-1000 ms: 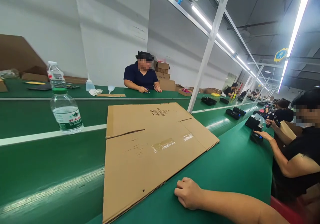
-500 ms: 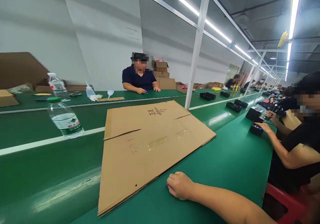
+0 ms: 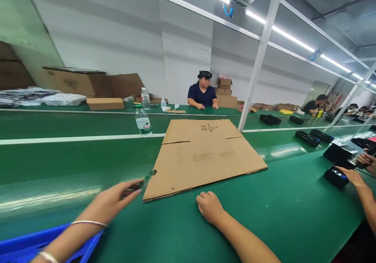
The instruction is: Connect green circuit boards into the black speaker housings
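My left hand (image 3: 119, 197), a bangle on its wrist, is closed around a small green circuit board (image 3: 149, 177). The board sticks out past the fingertips, close to the left edge of a flattened cardboard sheet (image 3: 211, 168). Motion blurs the hand, and its fingers partly hide the board. On the green table just off the sheet's near edge rests my right hand (image 3: 210, 207), curled into a loose fist with nothing visible in it. The sheet lies flat, with handwriting on its far part and strips of tape across its middle.
A blue crate (image 3: 32, 237) stands at the lower left. Beyond the sheet are a water bottle (image 3: 143, 122) and a white post (image 3: 261, 59). A co-worker (image 3: 202, 94) sits opposite; another person's hands (image 3: 352, 176) work on a black device (image 3: 336, 176) at right.
The view has swung left. My left hand has come into sight with the circuit board, and the blue crate now shows. My right hand stays curled on the table.
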